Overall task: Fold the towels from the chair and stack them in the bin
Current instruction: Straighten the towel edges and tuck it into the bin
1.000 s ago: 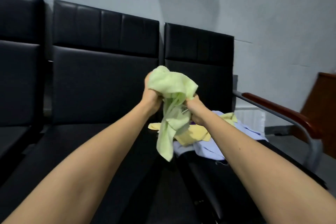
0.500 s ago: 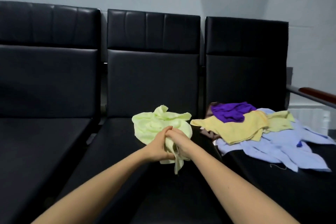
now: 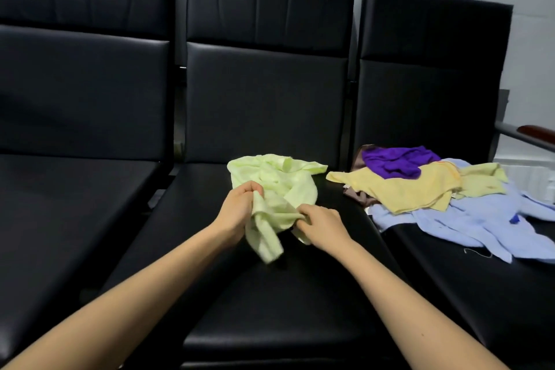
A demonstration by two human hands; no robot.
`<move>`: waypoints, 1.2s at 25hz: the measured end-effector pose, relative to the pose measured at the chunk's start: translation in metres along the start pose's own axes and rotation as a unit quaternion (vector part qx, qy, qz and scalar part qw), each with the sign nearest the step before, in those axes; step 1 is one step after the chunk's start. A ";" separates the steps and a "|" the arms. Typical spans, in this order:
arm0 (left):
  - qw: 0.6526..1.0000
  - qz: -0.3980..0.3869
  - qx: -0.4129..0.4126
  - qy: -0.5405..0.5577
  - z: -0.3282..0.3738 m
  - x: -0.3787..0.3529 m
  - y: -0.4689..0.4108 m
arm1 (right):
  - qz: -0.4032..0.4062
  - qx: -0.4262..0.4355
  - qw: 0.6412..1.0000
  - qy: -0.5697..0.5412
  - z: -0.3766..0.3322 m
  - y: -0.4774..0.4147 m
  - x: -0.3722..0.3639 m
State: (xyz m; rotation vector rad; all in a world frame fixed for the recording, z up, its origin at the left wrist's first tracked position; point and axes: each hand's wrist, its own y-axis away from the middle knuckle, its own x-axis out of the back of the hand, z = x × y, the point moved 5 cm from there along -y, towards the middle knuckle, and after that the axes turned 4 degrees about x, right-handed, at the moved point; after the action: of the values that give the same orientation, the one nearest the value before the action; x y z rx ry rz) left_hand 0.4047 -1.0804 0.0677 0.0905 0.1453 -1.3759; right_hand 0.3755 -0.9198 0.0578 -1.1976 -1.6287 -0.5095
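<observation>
Both hands are at work just below the centre of the frame. The left hand (image 3: pixel 237 210) has its fingers curled round a bunched fold of the pale green towel (image 3: pixel 279 186) and grips it tight. The right hand (image 3: pixel 321 224), just beside it, pinches another edge of the same cloth between thumb and fingertips. A short span of fabric runs between the two hands, and a loose tail of it hangs down below the left hand. The rest of the towel lies crumpled on the middle seat (image 3: pixel 270 294), behind the hands and towards the backrest.

Over at the right of the frame, the right-hand seat (image 3: pixel 480 294) carries the heap. A purple towel (image 3: pixel 396 161) lies on top at the back, with a yellow towel (image 3: pixel 405 189) spread beneath it. A light blue towel (image 3: pixel 468 219) sprawls towards the front edge, and a scrap of brown cloth (image 3: pixel 359 195) pokes out at the heap's left side. A wooden armrest (image 3: pixel 537 131) shows at the right edge. The left seat (image 3: pixel 75 204) fills the left of the frame.
</observation>
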 end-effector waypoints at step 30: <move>0.924 -0.002 -0.108 -0.366 0.020 0.041 -0.010 | -0.076 -0.070 0.969 0.225 0.010 -0.002 0.008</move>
State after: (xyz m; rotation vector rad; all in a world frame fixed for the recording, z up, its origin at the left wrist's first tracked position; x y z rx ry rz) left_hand 0.4040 -1.1255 0.0816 -0.6076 -0.3327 -1.3068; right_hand 0.3693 -0.9096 0.0610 -0.9724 -1.3109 -0.9349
